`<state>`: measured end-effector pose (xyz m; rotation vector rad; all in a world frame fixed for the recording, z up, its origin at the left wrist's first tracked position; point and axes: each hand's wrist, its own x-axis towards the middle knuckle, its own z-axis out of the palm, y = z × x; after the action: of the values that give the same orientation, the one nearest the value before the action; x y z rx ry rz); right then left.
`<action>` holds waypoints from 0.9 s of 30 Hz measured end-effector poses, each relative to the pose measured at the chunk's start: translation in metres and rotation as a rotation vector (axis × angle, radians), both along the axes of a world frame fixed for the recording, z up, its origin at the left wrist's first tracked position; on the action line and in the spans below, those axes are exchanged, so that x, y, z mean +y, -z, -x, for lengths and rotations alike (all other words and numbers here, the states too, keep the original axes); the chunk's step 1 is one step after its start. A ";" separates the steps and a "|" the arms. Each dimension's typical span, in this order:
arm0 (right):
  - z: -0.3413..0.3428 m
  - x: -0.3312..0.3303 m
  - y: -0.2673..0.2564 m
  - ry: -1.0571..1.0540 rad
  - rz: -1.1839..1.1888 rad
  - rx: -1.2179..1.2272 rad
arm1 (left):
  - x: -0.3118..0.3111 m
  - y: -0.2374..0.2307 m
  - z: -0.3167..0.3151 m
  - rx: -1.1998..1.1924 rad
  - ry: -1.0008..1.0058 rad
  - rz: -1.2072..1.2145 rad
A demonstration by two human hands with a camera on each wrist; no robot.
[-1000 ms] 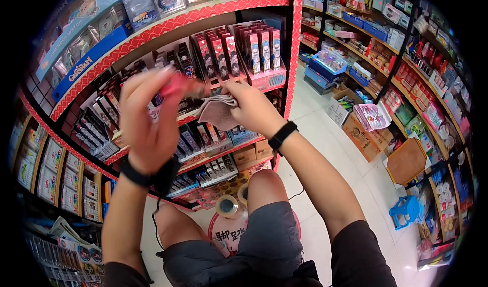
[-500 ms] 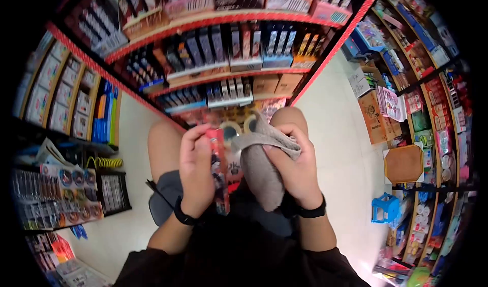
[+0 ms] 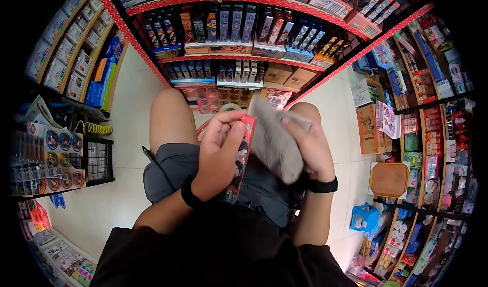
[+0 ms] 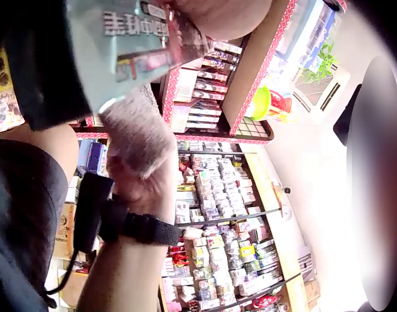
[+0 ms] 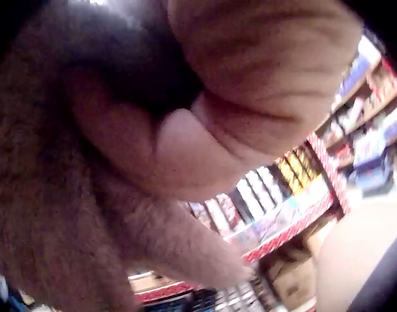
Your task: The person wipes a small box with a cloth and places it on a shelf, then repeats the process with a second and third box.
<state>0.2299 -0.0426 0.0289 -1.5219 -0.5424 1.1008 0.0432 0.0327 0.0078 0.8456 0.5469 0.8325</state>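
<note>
Mid-frame in the head view, the left hand [image 3: 219,152] pinches a slim red box [image 3: 243,152] between thumb and fingers! Just right of it, the right hand [image 3: 311,147] grips a grey cloth [image 3: 273,139], fingers curled into its folds. Packed shelves [image 3: 241,57] up top, blue stool [image 3: 364,217] lower right.

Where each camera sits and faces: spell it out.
Head: worn on the head, facing forward and down at left hand, red package, right hand and grey cloth; arms and legs show.
Left wrist: worn there, facing across the package to right hand and shelves; part of left hand, right forearm and legs show.
Right wrist: worn there, close on right hand and cloth, shelves beyond; a leg shows.
Head and left wrist share package and cloth.
</note>
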 end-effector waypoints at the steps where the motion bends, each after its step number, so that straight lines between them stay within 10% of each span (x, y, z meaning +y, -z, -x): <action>1: -0.002 -0.004 0.006 -0.052 0.055 -0.025 | -0.001 0.003 -0.001 0.007 0.011 -0.011; 7: 0.038 -0.005 -0.005 0.099 -0.189 0.236 | -0.014 0.018 -0.014 -0.001 0.012 -0.179; 13: 0.065 -0.001 -0.001 0.119 -0.351 -0.141 | -0.014 0.021 -0.016 -0.015 -0.050 -0.093; 27: 0.088 -0.025 -0.008 -0.210 -0.225 -0.167 | 0.022 0.012 -0.019 -0.001 -0.250 -0.019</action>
<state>0.1416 -0.0675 0.0370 -1.3880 -0.9275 1.0357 0.0623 0.0546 -0.0039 0.8039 0.6534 1.0677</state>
